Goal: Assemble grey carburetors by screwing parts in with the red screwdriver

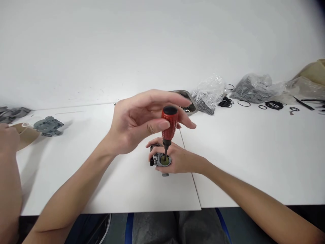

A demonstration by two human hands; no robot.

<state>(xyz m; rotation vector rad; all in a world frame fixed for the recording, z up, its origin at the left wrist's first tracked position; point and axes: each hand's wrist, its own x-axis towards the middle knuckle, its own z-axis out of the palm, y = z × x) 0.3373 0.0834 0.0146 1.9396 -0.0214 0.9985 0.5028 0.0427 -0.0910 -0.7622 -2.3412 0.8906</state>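
Observation:
My left hand (134,123) reaches over the middle of the white table (254,162) and pinches the red, black-capped handle of a screwdriver (169,126) between thumb and fingers. The tool stands upright, its tip down in the greenish round opening of a small grey metal part (160,162). From the right side my right hand (179,159) wraps round that part and presses it against the table top.
Another person's hand (7,139) lies at the far left by a beige bag and a grey metal part (48,126). A metal tray (190,101), plastic bags of small dark pieces (209,93), and black O-rings (274,105) sit along the back right.

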